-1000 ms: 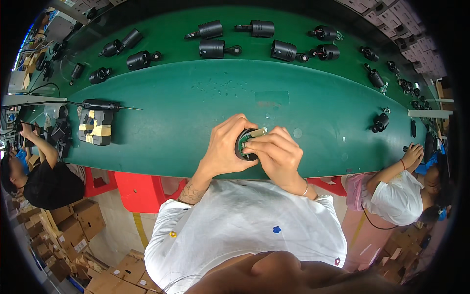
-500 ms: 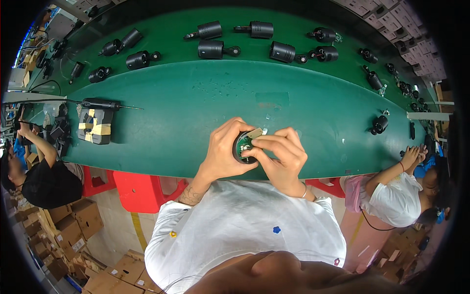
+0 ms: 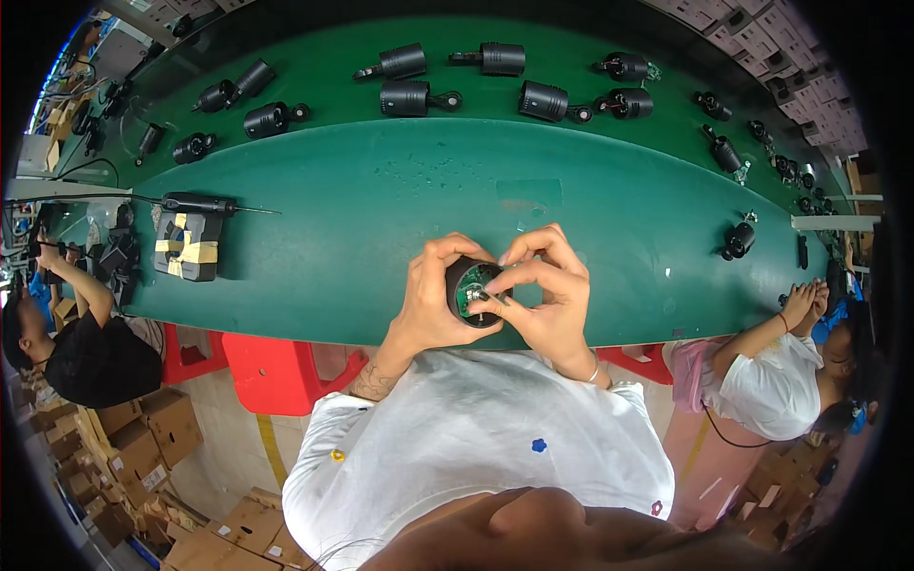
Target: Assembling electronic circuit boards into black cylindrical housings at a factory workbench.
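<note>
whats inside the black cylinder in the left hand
Inside the black cylinder, a green circuit board with small silvery parts shows. The right hand covers part of its right side; what lies there or beneath is hidden.

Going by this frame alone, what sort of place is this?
Likely a factory assembly line: many similar black cylindrical housings laid out beyond the green bench, a corded screwdriver-like tool at left, and other people on both sides.

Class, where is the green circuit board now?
Near the head view's centre, the green circuit board sits inside the black cylinder held by the left hand, with the right hand at its right.
</note>
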### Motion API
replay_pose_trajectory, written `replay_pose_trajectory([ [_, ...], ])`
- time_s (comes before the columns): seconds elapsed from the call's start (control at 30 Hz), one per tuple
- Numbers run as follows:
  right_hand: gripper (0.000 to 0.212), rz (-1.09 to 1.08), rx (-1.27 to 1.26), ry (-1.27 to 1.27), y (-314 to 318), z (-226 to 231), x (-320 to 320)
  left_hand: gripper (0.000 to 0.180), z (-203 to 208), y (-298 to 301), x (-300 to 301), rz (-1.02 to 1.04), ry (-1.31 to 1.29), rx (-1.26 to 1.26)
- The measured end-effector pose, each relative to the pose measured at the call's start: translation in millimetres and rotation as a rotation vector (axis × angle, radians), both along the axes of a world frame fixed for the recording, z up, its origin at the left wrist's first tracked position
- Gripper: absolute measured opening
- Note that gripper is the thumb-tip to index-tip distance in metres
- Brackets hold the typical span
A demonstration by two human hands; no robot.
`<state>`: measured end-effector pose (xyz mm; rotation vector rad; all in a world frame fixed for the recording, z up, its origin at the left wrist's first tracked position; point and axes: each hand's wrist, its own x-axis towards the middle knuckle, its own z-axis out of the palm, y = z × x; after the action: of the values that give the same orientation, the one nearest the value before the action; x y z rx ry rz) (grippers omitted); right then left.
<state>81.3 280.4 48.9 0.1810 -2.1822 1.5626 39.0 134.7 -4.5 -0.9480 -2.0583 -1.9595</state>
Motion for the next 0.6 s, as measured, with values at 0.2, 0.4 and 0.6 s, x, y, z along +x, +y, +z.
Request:
replay_pose_trajectory([
  [0.2,0.020,0.248,0.038,0.128,10,-12,1,0.070,2,4,0,-0.008,0.048,-0.032],
  [0.4,0.017,0.208,0.097,0.142,10,-13,7,0.068,-1,9,-3,0.011,0.106,-0.024],
  [0.6,0.011,0.010,0.162,-0.006,11,3,4,0.068,3,11,-4,0.071,0.160,-0.052],
])
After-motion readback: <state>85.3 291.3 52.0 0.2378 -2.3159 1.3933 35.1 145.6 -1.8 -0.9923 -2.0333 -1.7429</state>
